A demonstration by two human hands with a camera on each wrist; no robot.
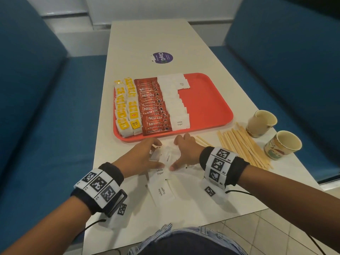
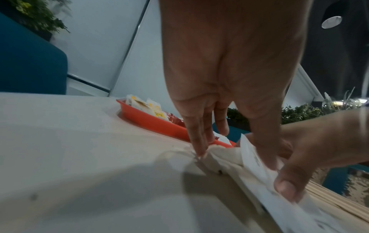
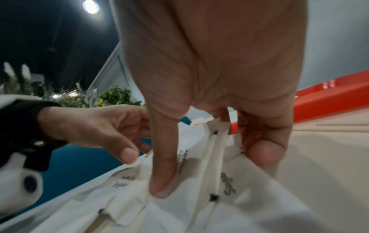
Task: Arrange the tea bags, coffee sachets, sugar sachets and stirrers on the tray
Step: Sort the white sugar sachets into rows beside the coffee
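Loose white sugar sachets (image 1: 167, 157) lie on the table just in front of the red tray (image 1: 206, 100). My left hand (image 1: 159, 154) and right hand (image 1: 174, 155) face each other and pinch a small bunch of these sachets between thumbs and fingers. More sugar sachets (image 1: 161, 194) lie flat nearer to me. On the tray stand rows of yellow tea bags (image 1: 127, 107), red coffee sachets (image 1: 152, 107) and sugar sachets (image 1: 174, 103). Wooden stirrers (image 1: 242, 146) lie on the table to the right. In the right wrist view my right hand (image 3: 213, 162) presses its thumb onto the sachets (image 3: 229, 189).
Two paper cups (image 1: 261, 124) (image 1: 282, 144) stand at the table's right edge beside the stirrers. A purple sticker (image 1: 162, 57) is on the table beyond the tray. Blue benches (image 1: 36, 107) flank the table. The tray's right half is bare.
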